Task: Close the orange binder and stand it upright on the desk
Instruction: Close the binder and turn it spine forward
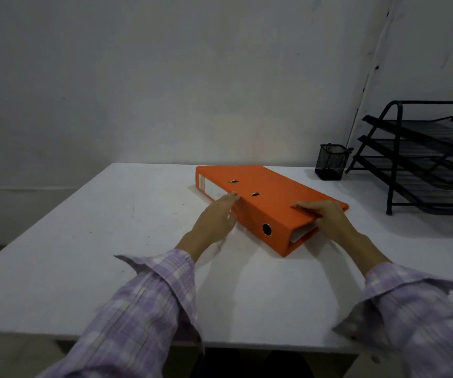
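The orange binder (269,192) lies flat and closed on the white desk (111,241), its spine with a white label and a round finger hole turned toward the left and front. White paper shows at its near open end. My left hand (214,222) rests flat against the spine side, fingers stretched out and touching the edge. My right hand (326,218) grips the near right corner, fingers on the top cover and thumb under by the paper.
A black mesh pen cup (330,162) stands behind the binder at the right. A black wire three-tier paper tray (424,156) fills the far right of the desk. The wall runs along the desk's back edge.
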